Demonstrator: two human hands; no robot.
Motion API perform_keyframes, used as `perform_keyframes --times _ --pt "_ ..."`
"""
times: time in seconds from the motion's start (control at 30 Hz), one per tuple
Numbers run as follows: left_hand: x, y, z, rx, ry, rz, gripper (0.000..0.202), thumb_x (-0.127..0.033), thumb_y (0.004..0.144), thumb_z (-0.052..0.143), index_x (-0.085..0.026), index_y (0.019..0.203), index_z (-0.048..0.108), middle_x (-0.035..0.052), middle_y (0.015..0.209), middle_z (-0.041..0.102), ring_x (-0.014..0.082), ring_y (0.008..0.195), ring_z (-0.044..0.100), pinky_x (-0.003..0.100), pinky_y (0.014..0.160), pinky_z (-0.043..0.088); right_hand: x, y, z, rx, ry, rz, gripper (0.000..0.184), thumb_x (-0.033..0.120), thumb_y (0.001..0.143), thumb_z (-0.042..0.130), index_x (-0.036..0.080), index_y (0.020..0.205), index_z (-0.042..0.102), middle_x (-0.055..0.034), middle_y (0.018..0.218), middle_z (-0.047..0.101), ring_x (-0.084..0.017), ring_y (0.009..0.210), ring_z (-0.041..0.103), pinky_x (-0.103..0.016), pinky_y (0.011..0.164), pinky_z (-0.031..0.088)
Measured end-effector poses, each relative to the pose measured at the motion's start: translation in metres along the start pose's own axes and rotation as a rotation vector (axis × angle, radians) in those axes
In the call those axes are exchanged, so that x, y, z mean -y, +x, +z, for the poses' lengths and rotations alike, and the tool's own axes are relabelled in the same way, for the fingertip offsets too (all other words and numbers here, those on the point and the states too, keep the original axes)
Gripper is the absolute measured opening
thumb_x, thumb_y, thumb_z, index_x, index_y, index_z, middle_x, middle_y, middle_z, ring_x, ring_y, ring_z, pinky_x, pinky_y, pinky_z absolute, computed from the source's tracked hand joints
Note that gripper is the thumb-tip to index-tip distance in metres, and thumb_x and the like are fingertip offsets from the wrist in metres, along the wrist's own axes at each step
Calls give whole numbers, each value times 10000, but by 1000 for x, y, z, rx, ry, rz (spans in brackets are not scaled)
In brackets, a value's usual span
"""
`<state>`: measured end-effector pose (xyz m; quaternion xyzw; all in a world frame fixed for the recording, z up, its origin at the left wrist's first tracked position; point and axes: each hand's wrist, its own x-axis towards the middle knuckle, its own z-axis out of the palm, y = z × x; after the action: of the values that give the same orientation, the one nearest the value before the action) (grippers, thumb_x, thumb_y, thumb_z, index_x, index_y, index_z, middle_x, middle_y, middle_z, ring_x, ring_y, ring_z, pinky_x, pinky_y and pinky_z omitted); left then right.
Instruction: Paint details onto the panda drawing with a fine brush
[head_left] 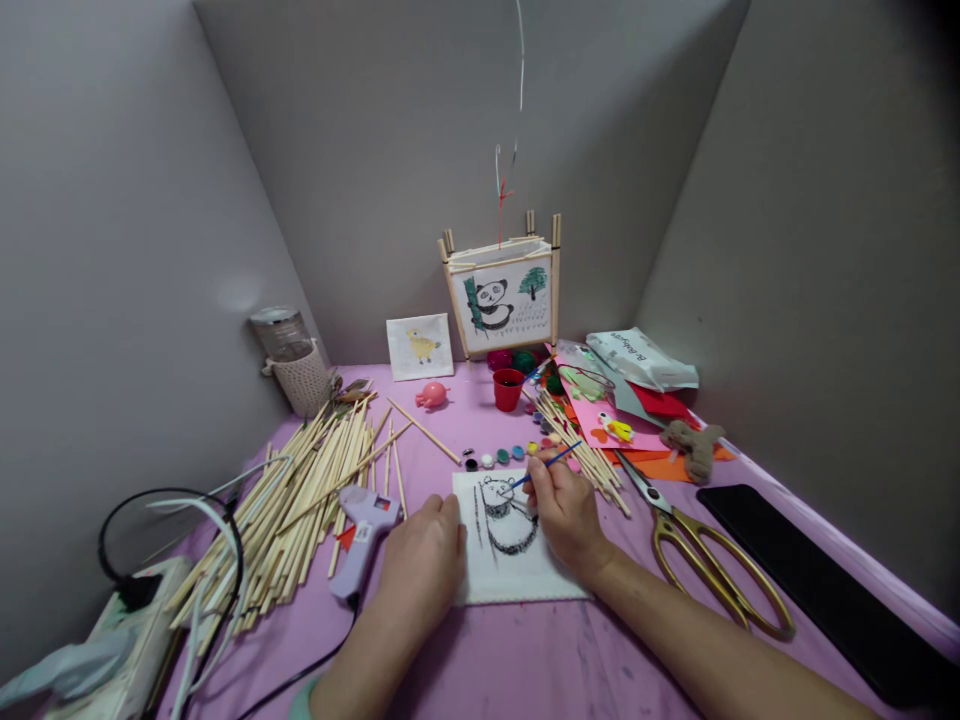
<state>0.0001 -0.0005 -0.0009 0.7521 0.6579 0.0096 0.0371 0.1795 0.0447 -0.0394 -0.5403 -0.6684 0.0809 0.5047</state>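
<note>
A thin blue paintbrush (555, 458) is pinched in the fingers of my right hand (564, 510), its tip over the panda's face. Beneath it lies a square white fabric panel (480, 585), flat on the table, bearing a black panda drawing (514, 535) with upright lines at its left. My left hand (426, 550) holds the panel's left edge, its fingers close together and partly hidden. Just beyond the panel runs a row of small paint pots, among them black (471, 465), white (487, 461), green (503, 456) and blue (518, 453).
A lilac glue gun (361, 545) and many wooden sticks (307, 500) lie left. Gold-handled scissors (697, 550) and a black slab (817, 590) lie right. Behind stand a red cup (508, 392) and a panda lantern (499, 300) hung by red string. Cables (240, 540) cross the left front.
</note>
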Motion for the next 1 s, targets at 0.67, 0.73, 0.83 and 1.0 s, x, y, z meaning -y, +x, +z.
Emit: perform_keyframes --times 0.67,0.73,0.83,1.0 --pt "-1 -1 -1 20 5 -7 211 -237 905 365 -194 1002 548 64 948 606 189 860 618 291 696 440 1 0 -2 -73 -29 -18 385 383 956 355 181 735 596 -36 568 633 -155 493 586 -256 501 419" --pt "0 -1 0 5 3 -2 211 -233 902 364 -194 995 549 61 936 608 190 847 620 290 684 437 1 -1 -1 -56 -18 -22 378 380 958 360 174 757 604 -40 585 643 -154 500 593 -254 504 423" --pt "1 -1 2 -11 -2 6 199 -233 898 372 -196 980 550 54 920 611 187 829 621 286 673 430 0 -1 0 -39 -9 -33 356 371 958 369 162 807 615 -44 607 654 -155 513 600 -255 515 432" --pt "1 -1 4 -29 1 11 198 -231 895 375 -194 976 551 52 910 613 196 818 624 293 658 425 1 -1 -1 -24 -24 -34 364 373 958 371 166 784 614 -37 591 644 -150 507 592 -252 515 427"
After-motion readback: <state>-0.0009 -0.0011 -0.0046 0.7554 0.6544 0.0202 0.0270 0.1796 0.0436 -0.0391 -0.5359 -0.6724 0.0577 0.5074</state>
